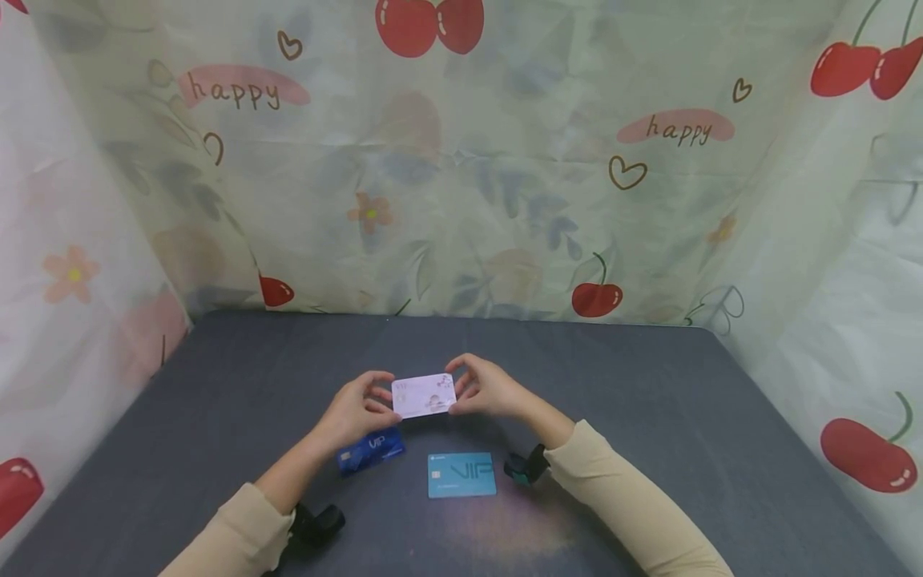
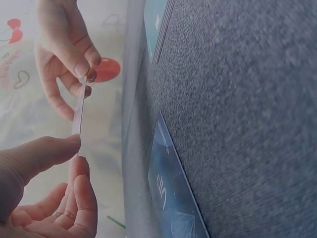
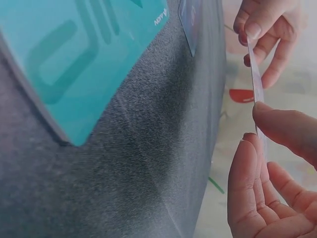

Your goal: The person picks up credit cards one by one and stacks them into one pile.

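Observation:
A pale pink card with a small printed picture is held up above the table between both hands. My left hand pinches its left end between thumb and fingers. At the right end, my right hand pinches it the same way. Both wrist views show the card edge-on, as a thin strip. Below the left hand lies a dark blue VIP card, partly covered by that hand in the head view. A light blue VIP card lies nearer the front; in the right wrist view its edge looks thick, like several stacked cards.
A dark grey cloth covers the table. Behind and at both sides hang printed curtains with cherries, hearts and flowers. Black wrist cameras sit under the left wrist and the right wrist, close over the cloth.

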A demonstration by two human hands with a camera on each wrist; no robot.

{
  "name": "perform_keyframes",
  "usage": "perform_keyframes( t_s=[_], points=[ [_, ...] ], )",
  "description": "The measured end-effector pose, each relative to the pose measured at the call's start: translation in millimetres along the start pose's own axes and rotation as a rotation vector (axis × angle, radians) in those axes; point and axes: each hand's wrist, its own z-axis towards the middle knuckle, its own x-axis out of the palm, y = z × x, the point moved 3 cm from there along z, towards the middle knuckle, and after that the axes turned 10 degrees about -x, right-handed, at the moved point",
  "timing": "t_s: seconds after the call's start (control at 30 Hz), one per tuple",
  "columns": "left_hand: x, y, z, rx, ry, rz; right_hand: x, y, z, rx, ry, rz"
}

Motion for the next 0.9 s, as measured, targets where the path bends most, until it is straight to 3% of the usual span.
perform_keyframes(
  t_s=[0.63, 0.9],
  points=[
    [11.6, -3.2, -7.5, -0.013, 0.009, 0.008, 0, -3, -20.1, -0.009, -0.009, 0.035],
    [14.4, -3.7, -10.8, 0.014, 0.021, 0.005, -1, -3, -25.9, -0.031, -0.009, 0.032]
  ],
)
